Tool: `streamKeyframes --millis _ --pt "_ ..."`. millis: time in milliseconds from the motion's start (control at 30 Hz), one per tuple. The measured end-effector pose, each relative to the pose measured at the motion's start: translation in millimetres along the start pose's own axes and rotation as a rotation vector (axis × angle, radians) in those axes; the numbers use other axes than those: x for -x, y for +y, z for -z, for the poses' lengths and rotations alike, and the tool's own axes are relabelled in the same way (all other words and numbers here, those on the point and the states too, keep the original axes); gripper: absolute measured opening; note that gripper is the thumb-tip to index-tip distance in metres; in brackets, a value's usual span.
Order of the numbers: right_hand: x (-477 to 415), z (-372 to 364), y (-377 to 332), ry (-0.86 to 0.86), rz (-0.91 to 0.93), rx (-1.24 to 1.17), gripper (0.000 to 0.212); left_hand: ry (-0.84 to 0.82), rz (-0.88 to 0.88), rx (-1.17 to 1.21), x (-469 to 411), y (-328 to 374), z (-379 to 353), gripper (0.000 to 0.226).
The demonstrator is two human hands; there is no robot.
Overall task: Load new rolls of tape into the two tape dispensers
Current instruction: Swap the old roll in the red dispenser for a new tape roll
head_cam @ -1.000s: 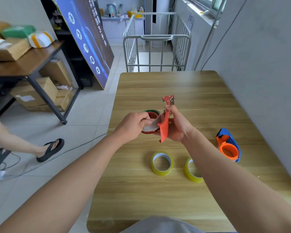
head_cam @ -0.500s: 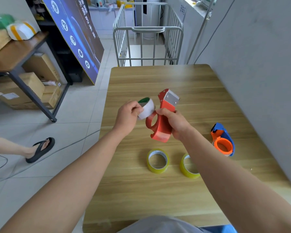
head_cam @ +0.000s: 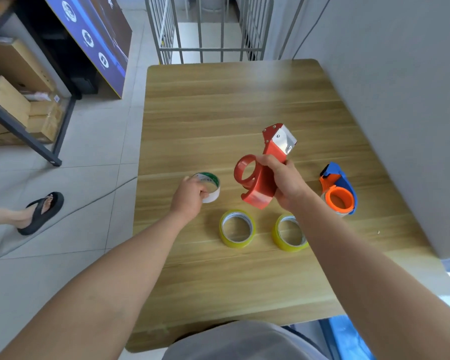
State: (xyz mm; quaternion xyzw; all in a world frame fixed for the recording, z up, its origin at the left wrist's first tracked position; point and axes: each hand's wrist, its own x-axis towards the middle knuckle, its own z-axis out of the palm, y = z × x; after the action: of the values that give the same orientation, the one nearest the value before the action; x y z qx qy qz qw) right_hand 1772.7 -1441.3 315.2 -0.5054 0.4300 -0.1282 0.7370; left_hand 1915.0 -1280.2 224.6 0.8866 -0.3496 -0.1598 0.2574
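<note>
My right hand (head_cam: pixel 289 185) grips a red tape dispenser (head_cam: pixel 257 183) above the wooden table (head_cam: pixel 231 105), its metal blade pointing away from me and its hub bare. My left hand (head_cam: pixel 189 197) holds an empty white cardboard core (head_cam: pixel 211 187) with green print inside, low at the table's left side. Two yellow tape rolls lie flat nearer to me: one (head_cam: pixel 237 228) in the middle, the other (head_cam: pixel 287 233) partly under my right forearm. A blue and orange dispenser (head_cam: pixel 339 190) lies on the table to the right.
A grey wall (head_cam: pixel 400 100) runs along the table's right edge. A metal cage cart (head_cam: pixel 205 29) stands beyond the far edge. On the floor to the left are cardboard boxes (head_cam: pixel 8 105), a blue sign board (head_cam: pixel 94 40) and another person's sandalled foot (head_cam: pixel 40 211).
My left hand pulled the white core off the red dispenser and carried it down to the left, near the table. My right hand turned the dispenser so its bare hub shows.
</note>
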Motion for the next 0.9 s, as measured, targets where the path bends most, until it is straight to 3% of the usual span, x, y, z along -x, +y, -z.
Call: streamKeyframes --millis 133,300,467,533,700,800,900 --pt "-3.4 10.2 12.6 0.003 -0.057 -0.068 0.076 -0.087 0.006 -0.062 -0.2 -8.6 -17.5 0.018" --pt "-3.9 16.1 20.7 -0.02 -0.065 -0.113 0.065 -0.109 0.044 -0.145 -5.5 -15.0 -23.1 0.021" --pt "-4.0 10.6 21.9 -0.001 -0.065 -0.131 0.059 -0.024 -0.098 -0.132 -2.6 8.8 -18.5 0.009" --pt "-4.4 7.7 22.4 0.031 -0.063 -0.135 0.06 -0.109 -0.181 -0.062 5.1 27.1 -22.2 0.014" --pt "-0.5 7.8 24.5 0.071 -0.043 -0.11 0.061 -0.636 -0.156 -0.058 36.2 61.8 -53.8 0.042" --pt "5.5 13.9 24.3 0.083 -0.034 -0.108 0.06 -0.725 -0.115 -0.239 50.5 69.7 -65.9 0.047" --pt "10.6 22.5 23.0 0.1 -0.034 -0.11 0.064 -0.687 -0.108 -0.297 52.7 79.3 -61.7 0.035"
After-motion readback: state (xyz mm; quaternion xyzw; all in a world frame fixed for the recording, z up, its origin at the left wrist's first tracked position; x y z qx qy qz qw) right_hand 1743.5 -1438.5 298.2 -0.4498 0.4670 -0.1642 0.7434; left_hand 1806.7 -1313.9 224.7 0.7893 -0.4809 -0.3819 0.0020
